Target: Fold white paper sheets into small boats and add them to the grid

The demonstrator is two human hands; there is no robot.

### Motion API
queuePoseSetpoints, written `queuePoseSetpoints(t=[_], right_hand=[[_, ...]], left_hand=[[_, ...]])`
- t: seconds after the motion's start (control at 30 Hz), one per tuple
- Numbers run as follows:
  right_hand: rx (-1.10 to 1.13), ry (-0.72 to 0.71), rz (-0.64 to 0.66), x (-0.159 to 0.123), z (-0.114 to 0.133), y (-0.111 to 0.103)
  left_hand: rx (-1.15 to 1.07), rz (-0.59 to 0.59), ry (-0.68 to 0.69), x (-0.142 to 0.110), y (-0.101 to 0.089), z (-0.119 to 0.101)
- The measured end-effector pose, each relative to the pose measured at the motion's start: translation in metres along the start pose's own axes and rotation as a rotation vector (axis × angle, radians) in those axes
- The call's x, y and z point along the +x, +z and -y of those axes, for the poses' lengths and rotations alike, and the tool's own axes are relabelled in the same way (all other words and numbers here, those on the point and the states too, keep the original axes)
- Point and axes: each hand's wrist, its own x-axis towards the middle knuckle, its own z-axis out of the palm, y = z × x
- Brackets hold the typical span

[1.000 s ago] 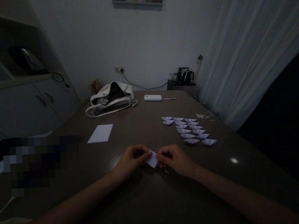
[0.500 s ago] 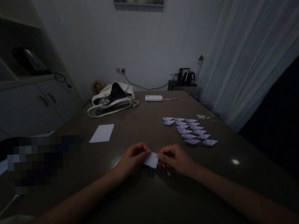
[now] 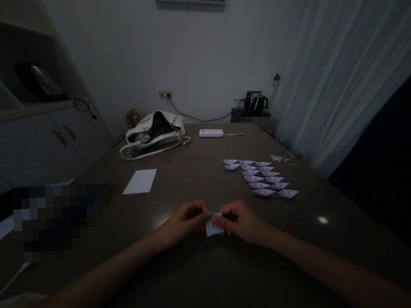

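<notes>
Table [image 3: 179, 178]: dark, glossy; carries the whole job.
Bag [image 3: 171, 121]: white, mouth gaping, far left side of the table, beyond the loose paper; plays no part, by the look of it.
Paper boats [image 3: 264, 193]: about fourteen, set out in uneven rows on the right, beyond the right hand; these read as done.
Paper [image 3: 140, 181]: white, lying flat on the left, beyond the left hand, neither hand on it; reads as unused stock. Sheet count can't be told.
Left hand [image 3: 191, 217]: thumb and fingertips pinched together on the left upper edge of the folded paper.
Right hand [image 3: 241, 223]: thumb pressed on the face of the same piece, fingers behind it, clamped.
White box [image 3: 211, 133]: far end, short cable out its right side; idle.
Folded paper [image 3: 210, 228]: small, between both hands at the near middle of the table; contact with the tabletop unclear. No boat shape yet, so probably partway; shaping looks left to do.
Scraps [image 3: 279, 158]: pale bits just beyond the boats, right edge.
</notes>
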Motion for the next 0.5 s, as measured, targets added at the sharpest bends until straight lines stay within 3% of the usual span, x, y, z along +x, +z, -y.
queuePoseSetpoints(t=[0.27,0.5], right_hand=[[0.197,0.064,0.145,-0.0004,0.0013,0.0026],[0.217,0.050,0.147,0.0011,-0.0043,0.0050]], left_hand=[[0.034,-0.060,0.077,-0.0013,0.0002,0.0003],[0.073,-0.074,0.089,-0.0018,0.0031,-0.0034]])
